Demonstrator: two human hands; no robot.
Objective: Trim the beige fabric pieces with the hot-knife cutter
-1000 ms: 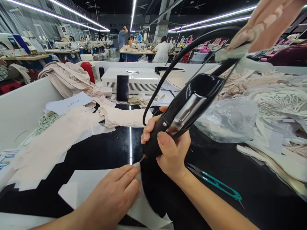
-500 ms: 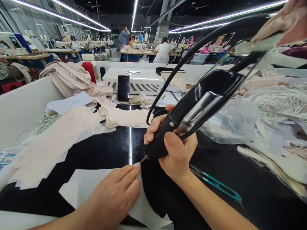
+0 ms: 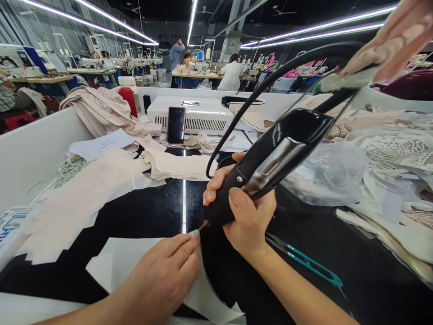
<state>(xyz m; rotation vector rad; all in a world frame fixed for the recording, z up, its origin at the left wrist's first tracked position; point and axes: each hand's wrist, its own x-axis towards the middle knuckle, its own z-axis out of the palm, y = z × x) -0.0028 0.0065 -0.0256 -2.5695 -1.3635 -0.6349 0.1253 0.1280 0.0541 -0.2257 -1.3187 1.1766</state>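
Note:
My right hand (image 3: 252,221) is wrapped round a black corded hand tool (image 3: 270,158) with a silver lever on its side. The tool tilts down to the left, and its thin copper-coloured tip (image 3: 203,225) meets the edge of a white fabric piece (image 3: 135,253) by my left fingertips. My left hand (image 3: 169,271) is closed on that edge, fingers together, thumb underside hidden. The fabric's curved side runs down toward me on the black tabletop (image 3: 149,212). Teal thread snips (image 3: 311,264) lie just right of my right wrist.
Pale fabric pieces (image 3: 74,198) and a cream stack (image 3: 179,164) lie left and ahead. Behind them stand a phone (image 3: 176,125) and a vented white box (image 3: 199,113). Plastic film (image 3: 328,176) and lace lie right. A blurred hand-like shape (image 3: 395,45) hangs upper right; whose, I cannot tell.
The view has shifted slightly. The tool's upper end leans a little lower and to the left. Both hands keep their hold, and the tip stays at the fabric edge.

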